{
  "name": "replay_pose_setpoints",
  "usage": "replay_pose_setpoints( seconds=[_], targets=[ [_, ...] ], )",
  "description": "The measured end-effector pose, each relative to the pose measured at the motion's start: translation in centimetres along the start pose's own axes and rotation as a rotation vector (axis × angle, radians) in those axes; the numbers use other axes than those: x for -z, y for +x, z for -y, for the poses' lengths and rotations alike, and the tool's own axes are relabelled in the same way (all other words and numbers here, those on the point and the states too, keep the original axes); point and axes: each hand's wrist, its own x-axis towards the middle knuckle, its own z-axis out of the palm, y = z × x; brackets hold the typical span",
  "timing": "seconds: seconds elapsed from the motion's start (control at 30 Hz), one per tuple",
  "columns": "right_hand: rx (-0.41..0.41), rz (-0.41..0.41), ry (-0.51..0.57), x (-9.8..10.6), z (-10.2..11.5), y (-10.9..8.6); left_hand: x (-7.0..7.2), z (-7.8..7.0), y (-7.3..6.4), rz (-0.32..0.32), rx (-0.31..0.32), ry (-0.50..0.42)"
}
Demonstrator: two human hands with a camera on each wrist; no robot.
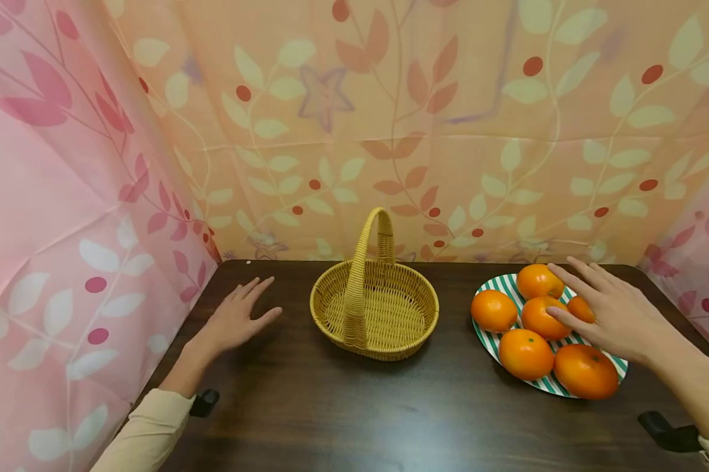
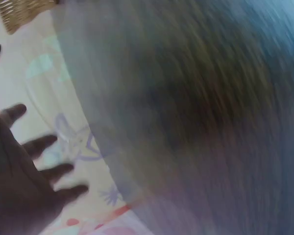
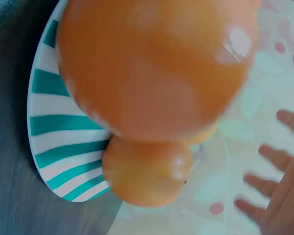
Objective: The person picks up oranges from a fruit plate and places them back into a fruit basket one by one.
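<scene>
The round-edged plate (image 3: pixel 68 131) shows green-and-white stripes; the round fruits (image 1: pixel 526 354) are orange, the woven, handled basket (image 1: pixel 389 353) yellow.

Dark wood-grain table (image 1: pixel 295 413) before peach leaf-print cloth (image 1: pixel 354 151), pink cloth (image 1: pixel 53 177) at either side

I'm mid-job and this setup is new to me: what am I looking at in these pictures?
There is no machine: a person works bare-handed, with a left hand and a right hand. The wide picture is taken from the person's head, looking forward and down; the other two are taken from the left and right wrists. On the dark table stands a yellow wicker basket; to its right, a striped plate holds six visible oranges. The left hand is left of the basket; the right hand partly hides the plate's right side. Neither holds anything; whether the right touches an orange, I cannot tell.
</scene>
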Motion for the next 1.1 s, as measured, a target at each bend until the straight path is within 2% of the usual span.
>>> replay_pose_setpoints(
  seconds=[0.13, 0.23, 0.37, 0.5, 0.7, 0.83, 1.1],
  targets=[
    [-0.022, -0.036, 0.211, 0.9, -0.2, -0.5, -0.2, -0.2, 0.3, 0.011, -0.097, -0.263],
    [-0.013, -0.098, 0.262, 0.8, -0.2, -0.9, -0.5, -0.5, 0.5, 0.027, -0.121, -0.393],
    [0.055, -0.194, 0.279, 0.5, -0.2, -1.3, -1.1, -1.0, 1.1, 0.028, -0.134, -0.522],
    [0.067, -0.224, 0.348, 0.3, -0.3, -1.9, -1.7, -1.9, 1.8, 0.042, -0.148, -0.595],
    [0.043, -0.206, 0.451, 0.0, -0.8, -3.4, -2.8, -3.2, 2.5, 0.095, -0.157, -0.650],
    [0.039, -0.206, 0.458, -0.3, -1.2, -4.4, -3.4, -3.7, 2.8, 0.122, -0.171, -0.709],
    [0.116, -0.232, 0.408, -0.9, -1.8, -5.2, -3.5, -4.3, 2.9, 0.122, -0.186, -0.766]
  ],
)
